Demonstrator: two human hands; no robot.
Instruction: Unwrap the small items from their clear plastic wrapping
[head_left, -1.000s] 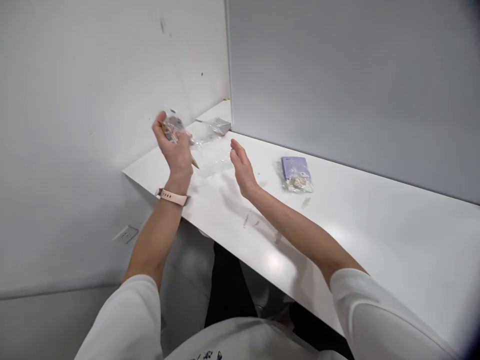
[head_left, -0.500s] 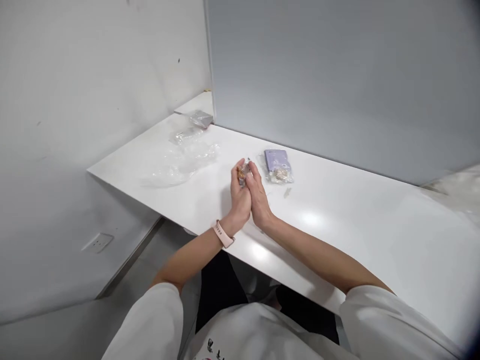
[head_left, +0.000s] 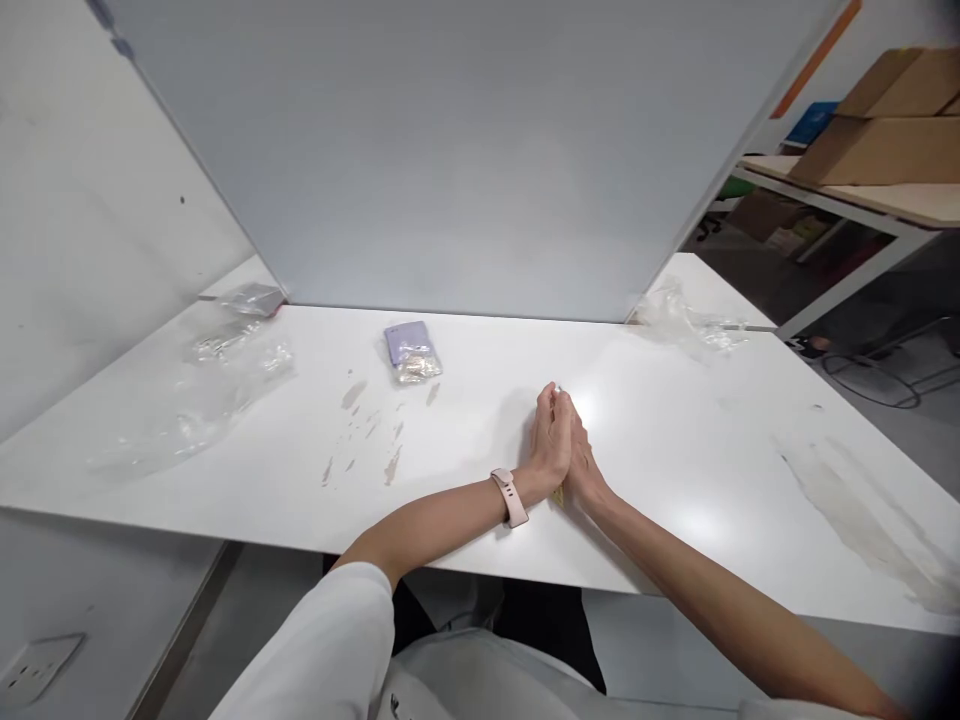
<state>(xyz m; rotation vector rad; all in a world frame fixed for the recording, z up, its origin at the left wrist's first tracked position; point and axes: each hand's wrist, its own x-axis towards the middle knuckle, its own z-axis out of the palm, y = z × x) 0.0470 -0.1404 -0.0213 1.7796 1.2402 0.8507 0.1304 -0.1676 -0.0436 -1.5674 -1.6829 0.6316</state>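
My left hand and my right hand are pressed palm to palm above the white table, fingers pointing away from me. What lies between them is mostly hidden. A yellow scrap shows below the palms, and a small pale bit peeks out at the fingertips. To the left of my hands lies a clear bag with a flat lilac item and something beige inside.
Crumpled clear plastic bags spread over the table's left side, and another clear bag lies at the back right. Greyish smears mark the tabletop. A grey partition stands behind; cardboard boxes sit on a table beyond.
The view has turned to the right. My hands, still together, have moved right, away from the bag with the lilac item. The gap between the fingers has closed.
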